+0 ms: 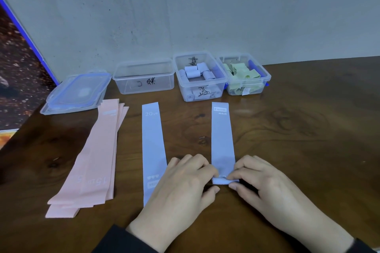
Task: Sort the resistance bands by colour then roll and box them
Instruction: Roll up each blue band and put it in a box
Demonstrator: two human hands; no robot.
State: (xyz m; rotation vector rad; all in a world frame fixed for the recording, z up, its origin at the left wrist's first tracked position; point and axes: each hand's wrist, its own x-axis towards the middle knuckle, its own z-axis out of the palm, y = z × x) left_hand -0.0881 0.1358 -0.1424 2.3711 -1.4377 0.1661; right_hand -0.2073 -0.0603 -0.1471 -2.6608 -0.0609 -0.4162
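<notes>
A pale blue band (222,135) lies flat on the wooden table, pointing away from me. Its near end is curled into a small roll, which my left hand (181,189) and my right hand (265,185) both pinch from either side. A second pale blue band (153,141), marked 20 lb, lies flat to the left, partly under my left hand. Several pink bands (96,160) lie stacked at the left. Three clear boxes stand at the back: one (144,77) with nothing in it, one with blue rolls (200,76), one with green rolls (244,76).
Stacked clear lids with blue rims (76,92) lie at the back left. A grey wall rises behind the boxes. A patterned board with a blue edge (24,72) leans at the far left. Bare wooden tabletop (308,129) stretches to the right.
</notes>
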